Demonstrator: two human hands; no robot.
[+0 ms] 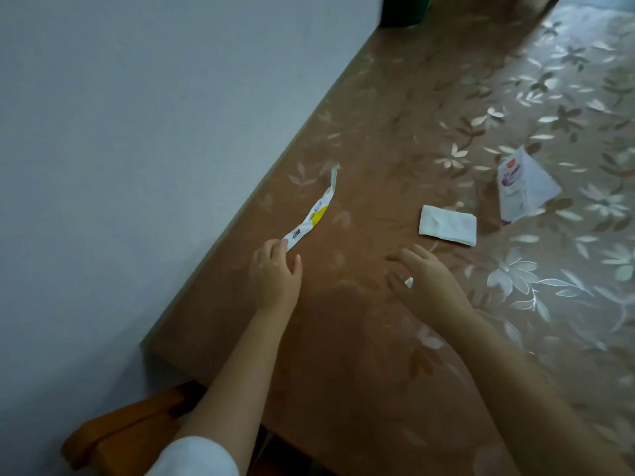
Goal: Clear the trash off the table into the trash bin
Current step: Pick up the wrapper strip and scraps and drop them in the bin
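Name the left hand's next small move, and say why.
Probably close the left hand on the near end of the wrapper strip and lift it. Its fingers touch that end, but a firm grip isn't evident.

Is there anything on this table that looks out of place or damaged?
Yes, three pieces of litter lie on the table: a twisted white and yellow wrapper, its near end pinched by the left hand, a folded tissue, and a bent white pouch further right.
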